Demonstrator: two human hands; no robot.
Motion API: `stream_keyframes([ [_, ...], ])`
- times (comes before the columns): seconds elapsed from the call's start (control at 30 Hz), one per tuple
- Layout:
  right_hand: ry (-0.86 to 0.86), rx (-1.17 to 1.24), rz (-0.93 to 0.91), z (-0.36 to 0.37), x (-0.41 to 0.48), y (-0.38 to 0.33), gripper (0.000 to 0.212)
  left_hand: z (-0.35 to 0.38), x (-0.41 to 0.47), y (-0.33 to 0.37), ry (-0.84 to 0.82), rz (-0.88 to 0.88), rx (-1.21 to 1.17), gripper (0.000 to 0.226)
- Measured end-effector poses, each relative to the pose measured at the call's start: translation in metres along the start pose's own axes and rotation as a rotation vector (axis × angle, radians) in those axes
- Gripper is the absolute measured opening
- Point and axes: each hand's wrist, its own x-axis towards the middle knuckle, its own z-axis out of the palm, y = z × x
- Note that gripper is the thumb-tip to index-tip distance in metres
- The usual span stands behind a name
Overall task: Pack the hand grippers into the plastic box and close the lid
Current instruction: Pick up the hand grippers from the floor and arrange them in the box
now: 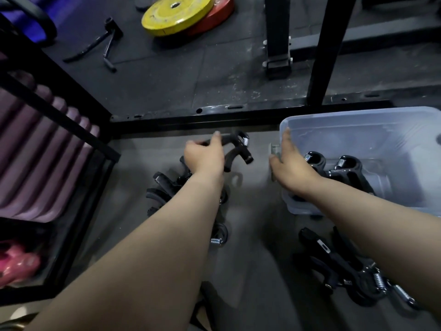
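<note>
Forearms: cross and partly hide both floor piles of grippers.
Left hand: fingers clenched round one hand gripper, held left of the box.
Right hand: fingers straight along the plastic box left wall.
Box contents: stowed grippers; right side cut off.

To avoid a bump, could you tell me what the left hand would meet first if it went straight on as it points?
Probably the black frame bar on the floor, just beyond the left hand and the hand gripper it holds; depth is unclear.
</note>
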Motion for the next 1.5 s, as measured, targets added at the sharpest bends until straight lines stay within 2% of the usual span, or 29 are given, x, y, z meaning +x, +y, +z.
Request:
stream_keyframes([
  [0.1,-0.043,-0.006,-0.023,-0.006,-0.008,0.003,0.076,0.0,-0.01,0.021,0.074,0.094,-0.036,0.031],
  [0.2,0.029,0.003,-0.08,-0.009,-0.013,0.001,0.066,0.007,-0.029,0.038,-0.045,0.05,-0.185,0.024],
  [0.3,0.217,0.231,-0.02,-0.019,-0.017,-0.018,0.05,0.018,-0.063,0.047,-0.186,-0.021,-0.354,0.019],
  [0.37,0.314,0.505,0.122,-0.03,-0.018,-0.033,0.041,0.026,-0.082,0.049,-0.227,0.075,-0.382,0.019],
  [0.4,0.3,0.674,0.196,-0.036,-0.019,-0.04,0.046,0.03,-0.089,0.05,-0.237,0.137,-0.357,0.018],
  [0.5,0.096,1.022,0.339,-0.059,-0.026,-0.047,0.058,0.037,-0.12,0.048,-0.301,0.313,-0.163,0.015],
  [0.57,-0.011,1.162,0.374,-0.077,-0.03,-0.041,0.054,0.042,-0.146,0.038,-0.4,0.437,-0.056,0.022],
  [0.63,-0.078,1.217,0.37,-0.093,-0.034,-0.031,0.041,0.049,-0.168,0.029,-0.537,0.449,-0.022,0.033],
  [0.7,-0.061,1.196,0.385,-0.103,-0.038,-0.012,0.031,0.054,-0.182,0.022,-0.689,0.392,0.022,0.041],
  [0.77,-0.022,1.066,0.423,-0.112,-0.042,0.011,0.024,0.054,-0.187,0.019,-0.814,0.297,0.051,0.041],
  [0.8,0.014,0.957,0.443,-0.116,-0.045,0.022,0.02,0.054,-0.186,0.018,-0.79,0.272,0.068,0.04],
  [0.9,0.126,0.655,0.486,-0.128,-0.051,0.051,0.022,0.052,-0.163,0.014,-0.49,0.24,0.156,0.04],
  [0.93,0.157,0.558,0.486,-0.131,-0.052,0.058,0.022,0.052,-0.156,0.011,-0.438,0.229,0.184,0.042],
  [1.0,0.204,0.46,0.5,-0.134,-0.048,0.071,0.022,0.052,-0.142,0.003,-0.452,0.24,0.288,0.047],
  [1.1,0.22,0.513,0.568,-0.132,-0.037,0.082,0.028,0.054,-0.125,-0.016,-0.477,0.293,0.448,0.052],
  [1.17,0.224,0.465,0.569,-0.129,-0.029,0.088,0.024,0.057,-0.118,-0.026,-0.478,0.285,0.493,0.056],
  [1.3,0.237,0.312,0.558,-0.125,-0.018,0.1,0.01,0.062,-0.106,-0.033,-0.525,0.34,0.482,0.053],
  [1.4,0.181,0.27,0.602,-0.123,-0.012,0.113,0.013,0.068,-0.099,-0.028,-0.516,0.387,0.456,0.043],
  [1.5,0.114,0.262,0.637,-0.118,-0.007,0.123,0.019,0.08,-0.094,-0.022,-0.517,0.383,0.464,0.043],
])
